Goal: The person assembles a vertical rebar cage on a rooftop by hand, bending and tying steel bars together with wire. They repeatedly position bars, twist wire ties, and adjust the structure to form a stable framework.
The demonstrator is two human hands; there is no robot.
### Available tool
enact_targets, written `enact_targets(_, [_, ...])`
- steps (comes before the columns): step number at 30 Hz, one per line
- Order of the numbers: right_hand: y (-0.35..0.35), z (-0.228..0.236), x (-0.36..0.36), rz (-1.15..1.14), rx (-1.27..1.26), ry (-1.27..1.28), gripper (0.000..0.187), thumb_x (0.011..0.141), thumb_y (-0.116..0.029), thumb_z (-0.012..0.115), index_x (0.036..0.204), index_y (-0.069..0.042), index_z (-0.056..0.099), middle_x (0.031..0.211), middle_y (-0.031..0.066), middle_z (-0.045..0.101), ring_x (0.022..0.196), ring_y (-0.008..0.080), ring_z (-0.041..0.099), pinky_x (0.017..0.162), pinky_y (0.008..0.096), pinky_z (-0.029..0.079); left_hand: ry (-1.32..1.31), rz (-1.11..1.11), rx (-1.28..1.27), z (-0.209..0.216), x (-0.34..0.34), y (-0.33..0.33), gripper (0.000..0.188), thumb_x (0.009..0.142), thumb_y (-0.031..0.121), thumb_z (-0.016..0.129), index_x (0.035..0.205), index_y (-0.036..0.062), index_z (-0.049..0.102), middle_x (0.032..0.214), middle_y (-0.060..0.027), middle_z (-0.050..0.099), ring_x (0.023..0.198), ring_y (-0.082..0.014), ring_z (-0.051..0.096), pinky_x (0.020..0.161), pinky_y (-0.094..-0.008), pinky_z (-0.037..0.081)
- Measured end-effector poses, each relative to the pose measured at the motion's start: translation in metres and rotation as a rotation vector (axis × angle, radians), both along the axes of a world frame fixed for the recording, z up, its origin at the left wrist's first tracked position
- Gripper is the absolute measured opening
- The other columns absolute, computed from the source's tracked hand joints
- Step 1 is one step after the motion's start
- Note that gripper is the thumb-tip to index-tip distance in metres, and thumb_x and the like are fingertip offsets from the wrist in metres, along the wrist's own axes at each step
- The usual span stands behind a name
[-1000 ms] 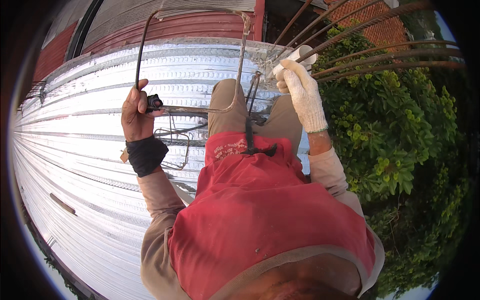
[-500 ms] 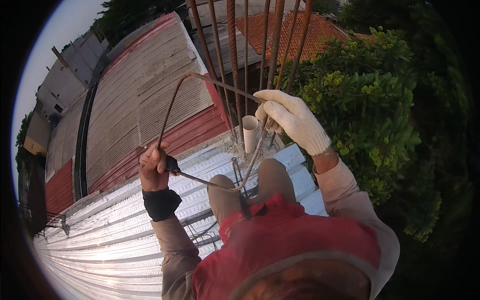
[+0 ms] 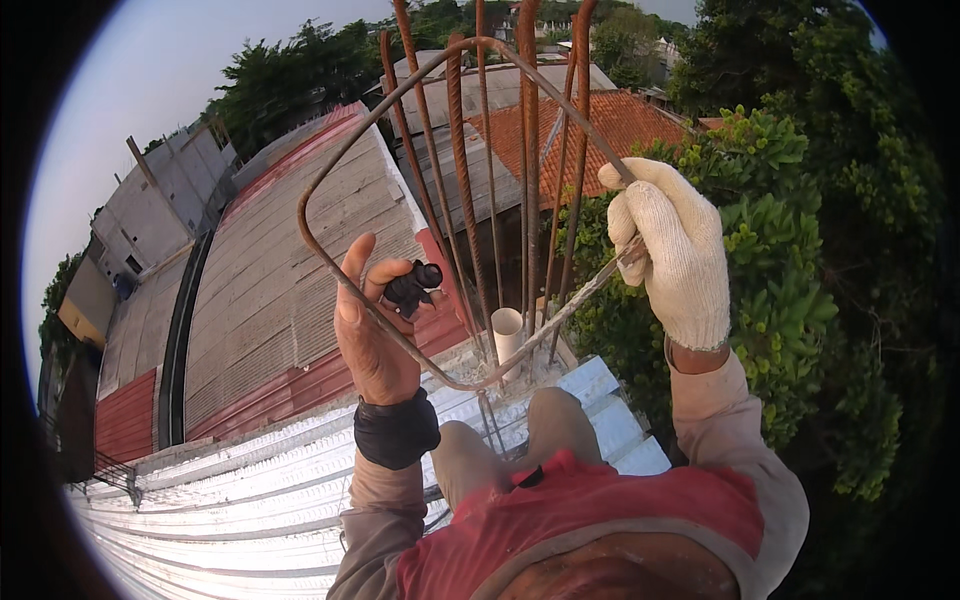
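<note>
My right hand (image 3: 680,245), in a white knit glove, pinches the two ends of a bent steel rod loop, a rebar stirrup (image 3: 303,215), with rounded corners. My bare left hand (image 3: 382,345) is raised by the loop's left side, one finger stretched up and others curled round a small black thing (image 3: 412,288) whose kind I cannot make out. The rod crosses in front of that hand; whether they touch is unclear. A black band (image 3: 397,430) wraps the left wrist. Beyond the loop, rusty upright rebars (image 3: 462,165) rise beside a pale plastic pipe (image 3: 507,325).
Ribbed metal decking (image 3: 240,515) lies beneath me, with its edge just past my knees (image 3: 562,425). Lower down are a long corrugated roof (image 3: 270,270) and an orange tiled roof (image 3: 640,120). Leafy branches (image 3: 770,260) stand close on the right.
The stirrup has been raised and tilted upward. My right hand has moved up and right with it. My left hand has let go of the loop's corner and stretched a finger up.
</note>
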State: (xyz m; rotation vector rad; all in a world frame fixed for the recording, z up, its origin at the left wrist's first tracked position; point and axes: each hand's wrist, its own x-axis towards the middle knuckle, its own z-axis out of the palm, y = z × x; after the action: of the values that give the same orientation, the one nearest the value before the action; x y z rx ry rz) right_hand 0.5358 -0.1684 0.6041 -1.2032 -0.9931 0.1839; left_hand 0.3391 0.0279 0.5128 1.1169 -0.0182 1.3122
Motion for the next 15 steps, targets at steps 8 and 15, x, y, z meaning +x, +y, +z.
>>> enact_targets(8, [0.005,0.012,0.008,0.001,0.317,0.082,0.036,0.117,-0.026,0.051,0.129,0.003,0.069,0.086,0.0018,0.065,0.062,0.0068,0.054,0.052,0.0245,0.043,-0.121,0.135,0.149,0.048,0.017,-0.032,0.052,0.115,0.03,0.057,0.15,-0.0072,0.052,0.095,-0.0091,0.072,0.081,-0.0203,0.077,0.061,-0.0308,0.062])
enact_targets(15, [0.029,0.03,0.029,0.19,0.392,0.007,0.039,0.115,-0.032,0.057,0.129,0.002,0.069,0.096,0.0075,0.071,0.074,0.0133,0.064,0.059,0.0312,0.051,-0.078,0.379,0.39,0.142,0.037,0.004,0.04,0.113,0.024,0.061,0.139,-0.0053,0.068,0.085,-0.0066,0.071,0.068,-0.0109,0.067,0.056,-0.0266,0.054])
